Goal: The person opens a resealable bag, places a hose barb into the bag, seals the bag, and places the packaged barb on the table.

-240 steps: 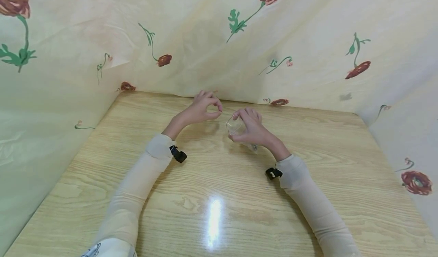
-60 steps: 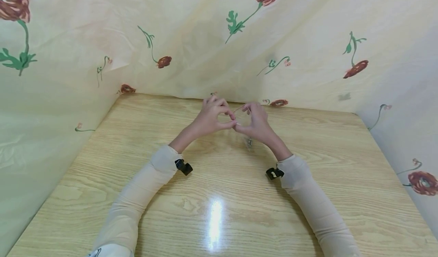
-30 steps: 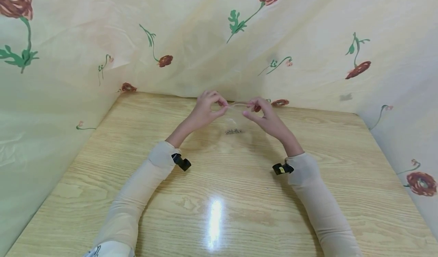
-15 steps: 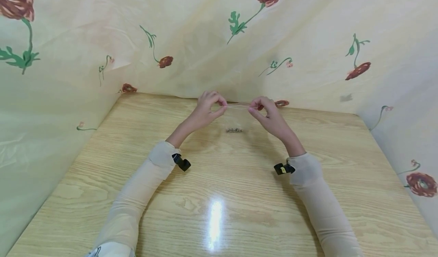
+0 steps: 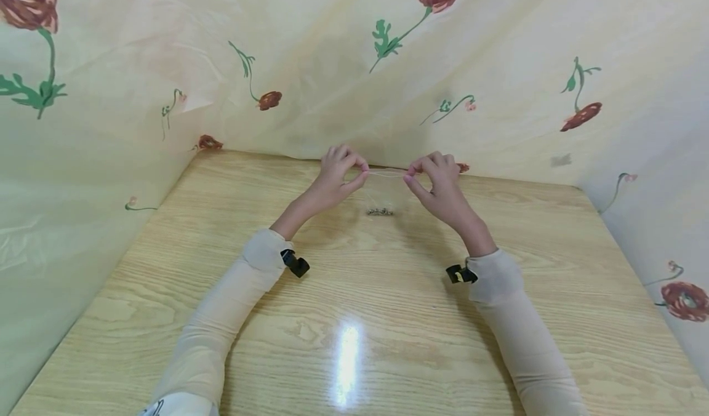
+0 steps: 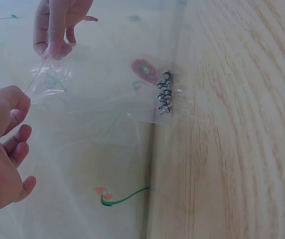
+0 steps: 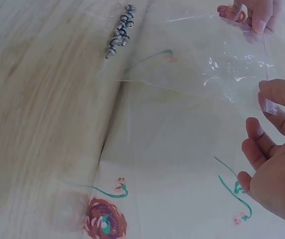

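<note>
A clear plastic bag point(image 7: 197, 64) hangs between my two hands, its top edge stretched level from one to the other. At the left end, thumb and index finger of my left hand point(image 5: 335, 176) pinch that edge. The opposite corner is pinched by my right hand point(image 5: 443, 188), whose other fingers are loosely bent in the right wrist view. Several small silvery metal pieces with dark rings, like screws point(image 6: 165, 92), lie in a row along the bag's bottom. Whether the bag's mouth is sealed I cannot tell.
Beneath the hands is a light wood-grain table point(image 5: 332, 280) with a bright light reflection near its front. A cream flowered cloth point(image 5: 321, 65) hangs along the table's back and both sides. A black strap piece point(image 5: 295, 263) sits at each wrist.
Eight seconds ago the right hand alone held the bag. Both hands then came together at it and moved apart, stretching its top edge. The metal pieces now hang in a row below.
</note>
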`<state>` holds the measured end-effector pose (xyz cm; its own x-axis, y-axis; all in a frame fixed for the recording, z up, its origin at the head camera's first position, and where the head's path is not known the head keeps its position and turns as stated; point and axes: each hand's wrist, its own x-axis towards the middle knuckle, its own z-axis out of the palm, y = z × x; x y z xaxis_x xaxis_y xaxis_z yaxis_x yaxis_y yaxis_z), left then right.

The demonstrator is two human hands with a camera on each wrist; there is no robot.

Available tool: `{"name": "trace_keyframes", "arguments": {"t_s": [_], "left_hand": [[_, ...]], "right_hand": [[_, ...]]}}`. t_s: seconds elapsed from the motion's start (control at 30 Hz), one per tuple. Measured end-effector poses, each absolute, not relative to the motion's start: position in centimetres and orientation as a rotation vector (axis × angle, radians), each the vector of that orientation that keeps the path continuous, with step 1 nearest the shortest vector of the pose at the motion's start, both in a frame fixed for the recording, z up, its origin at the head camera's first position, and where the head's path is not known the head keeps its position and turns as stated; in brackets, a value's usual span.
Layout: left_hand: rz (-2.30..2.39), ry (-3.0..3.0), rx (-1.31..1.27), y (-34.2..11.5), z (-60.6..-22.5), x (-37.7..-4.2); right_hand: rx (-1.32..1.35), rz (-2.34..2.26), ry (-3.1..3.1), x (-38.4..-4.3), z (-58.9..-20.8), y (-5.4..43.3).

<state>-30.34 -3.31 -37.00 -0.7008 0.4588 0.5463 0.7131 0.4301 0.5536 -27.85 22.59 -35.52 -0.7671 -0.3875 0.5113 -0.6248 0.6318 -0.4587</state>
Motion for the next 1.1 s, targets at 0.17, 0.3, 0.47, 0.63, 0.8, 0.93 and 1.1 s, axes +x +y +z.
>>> {"name": "trace_keyframes", "arguments": {"t_s": [0.17,0.3,0.47,0.63,0.8,0.93,1.1], "left_hand": [[-1.143,-2.375,-1.016,-3.2,-36.8,-30.2],[-1.135,-2.360,-1.032,-3.0,-36.7,-30.0],[-1.105,-2.342,-1.066,-2.6,-36.5,-29.5],[-1.071,-2.324,-1.098,-2.2,-36.4,-29.0],[-1.041,-2.325,-1.118,-1.8,-36.2,-28.5],[-1.027,-2.329,-1.126,-1.6,-36.1,-28.2],[-1.012,-2.315,-1.138,-1.4,-36.1,-28.0]], "right_hand": [[0.850,0.884,-2.481,-27.7,-35.2,22.7],[0.862,0.892,-2.503,-27.5,-34.7,23.0],[0.844,0.887,-2.532,-27.1,-34.3,22.9],[0.879,0.869,-2.503,-26.7,-34.0,22.1],[0.911,0.858,-2.450,-26.2,-34.0,21.3],[0.913,0.865,-2.425,-25.9,-34.1,20.7],[0.918,0.859,-2.393,-25.7,-34.3,20.1]]}}
